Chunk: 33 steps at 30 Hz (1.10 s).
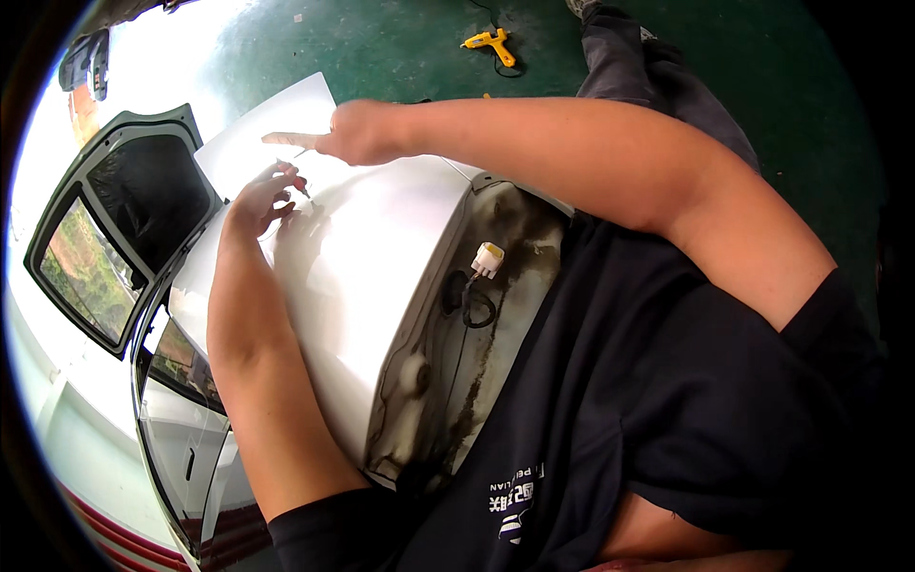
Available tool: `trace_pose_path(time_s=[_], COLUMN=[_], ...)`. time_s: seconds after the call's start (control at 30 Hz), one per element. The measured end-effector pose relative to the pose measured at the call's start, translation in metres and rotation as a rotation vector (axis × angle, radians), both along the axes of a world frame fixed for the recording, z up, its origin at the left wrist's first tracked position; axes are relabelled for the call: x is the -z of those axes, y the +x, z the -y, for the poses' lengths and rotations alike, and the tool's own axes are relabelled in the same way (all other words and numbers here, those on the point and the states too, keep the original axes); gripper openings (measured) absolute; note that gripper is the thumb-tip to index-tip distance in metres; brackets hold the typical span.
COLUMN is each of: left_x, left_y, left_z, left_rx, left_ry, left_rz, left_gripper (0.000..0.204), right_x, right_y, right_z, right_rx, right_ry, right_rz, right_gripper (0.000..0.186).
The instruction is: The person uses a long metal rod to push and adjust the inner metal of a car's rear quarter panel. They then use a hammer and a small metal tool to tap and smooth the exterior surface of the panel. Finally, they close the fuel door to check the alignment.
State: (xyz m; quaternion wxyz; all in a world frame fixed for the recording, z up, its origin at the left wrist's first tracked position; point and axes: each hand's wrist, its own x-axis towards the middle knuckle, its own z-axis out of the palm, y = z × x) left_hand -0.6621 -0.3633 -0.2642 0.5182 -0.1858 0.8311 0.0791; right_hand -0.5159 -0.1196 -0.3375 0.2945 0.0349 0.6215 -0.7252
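My left hand (255,200) is over the white car body panel (353,248), its fingers curled about a small red-handled tool (301,184) with a thin tip toward the paint. Close by, on the far side, my right hand (355,133) reaches across with its index finger stretched out over a flat white board (262,133). The other fingers of that hand are curled. A thin dark sliver shows below them; what it belongs to is too small to tell.
An open car door (124,229) stands at the left. Nearer my body, a white connector plug (488,259) on a black cable sticks out of the dirty recess (515,229). A yellow glue gun (491,45) lies on the green floor (400,48). A person's trouser leg (620,57) shows at the top.
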Motion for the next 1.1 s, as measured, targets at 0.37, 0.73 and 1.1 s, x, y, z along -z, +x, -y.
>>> trace_pose_path(time_s=[0.37,0.73,1.1], left_x=[0.005,0.01,0.013], left_y=[0.001,0.001,0.001], left_z=[-0.006,-0.015,-0.017], left_rx=[0.045,0.053,0.041], left_ry=[-0.023,-0.071,-0.076], left_rz=[-0.022,0.026,0.02], left_gripper=[0.033,0.049,0.04], right_x=[-0.002,-0.004,0.008], right_y=[-0.006,-0.001,-0.006], right_z=[-0.003,-0.006,0.005], right_rx=[0.197,0.085,0.328], right_ry=[0.056,0.04,-0.045], right_rz=[-0.036,-0.114,-0.023], right_gripper=[0.064,0.066,0.048])
